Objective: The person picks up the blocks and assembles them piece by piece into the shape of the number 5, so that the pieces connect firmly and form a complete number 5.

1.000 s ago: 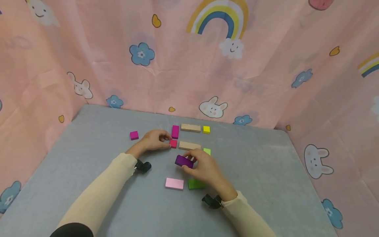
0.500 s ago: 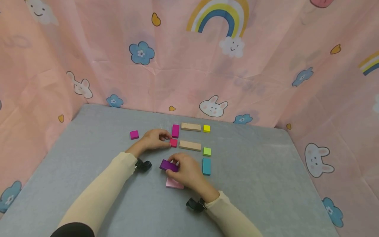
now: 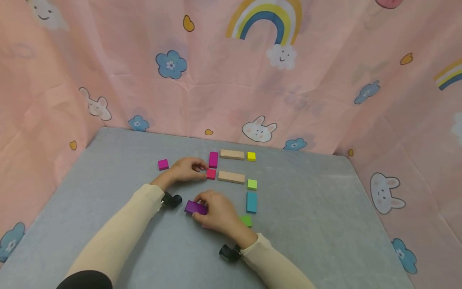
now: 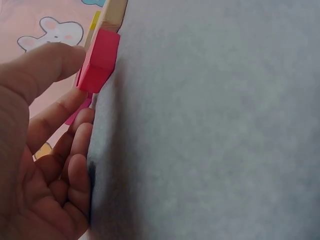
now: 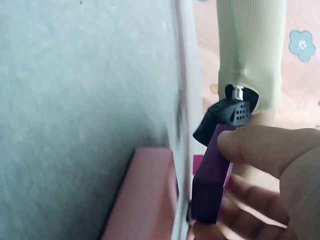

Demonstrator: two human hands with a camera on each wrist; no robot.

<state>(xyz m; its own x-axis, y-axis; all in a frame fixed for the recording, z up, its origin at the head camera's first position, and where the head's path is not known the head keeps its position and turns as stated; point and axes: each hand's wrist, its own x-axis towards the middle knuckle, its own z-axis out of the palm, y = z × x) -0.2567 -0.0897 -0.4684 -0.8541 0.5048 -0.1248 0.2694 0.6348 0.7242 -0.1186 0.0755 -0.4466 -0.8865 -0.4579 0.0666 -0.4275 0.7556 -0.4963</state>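
My right hand [image 3: 218, 212] pinches a purple block [image 3: 195, 207] between thumb and fingers; in the right wrist view the purple block [image 5: 212, 177] is raised off the table. A pink block [image 5: 145, 195] lies beneath it, mostly hidden by the hand in the head view. At the left end of a wooden block [image 3: 231, 177], the thumb and index finger of my left hand [image 3: 185, 169] pinch a small red block [image 3: 211, 174] lying on the table. The left wrist view shows these fingertips at the end of the red block [image 4: 102, 60], the other fingers curled loosely.
Behind the red block are a magenta block [image 3: 213, 159], another wooden block [image 3: 232, 154] and a yellow block [image 3: 251, 156]. Lime [image 3: 252, 184], teal [image 3: 251, 202] and green [image 3: 246, 221] blocks line the right side. A magenta cube [image 3: 163, 164] lies far left on the grey table [image 3: 306, 208].
My right hand has carried the purple block left and slightly nearer, uncovering the teal block and covering most of the pink one. The left hand has stayed at the red block.
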